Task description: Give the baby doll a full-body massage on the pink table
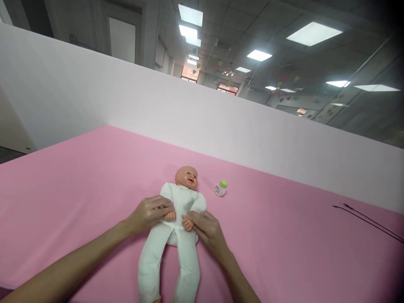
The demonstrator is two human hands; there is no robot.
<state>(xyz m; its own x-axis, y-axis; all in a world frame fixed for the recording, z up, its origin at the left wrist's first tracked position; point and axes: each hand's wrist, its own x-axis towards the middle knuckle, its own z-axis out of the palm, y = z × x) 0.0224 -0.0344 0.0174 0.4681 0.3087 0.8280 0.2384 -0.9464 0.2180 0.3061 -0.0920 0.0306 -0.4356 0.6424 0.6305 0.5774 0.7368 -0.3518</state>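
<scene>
A baby doll with a bare plastic head and a white cloth body lies on its back on the pink table cover, its legs toward me. My left hand is closed around the doll's hand on the left side of its belly. On the other side, my right hand grips the doll's other hand between thumb and fingers. Both doll hands rest close together over the belly. To the right of the doll's head is a small clear bottle with a green cap.
A white partition runs along the back edge of the table. Thin black cords lie at the far right of the cover. Beyond the partition, a room with ceiling lights shows.
</scene>
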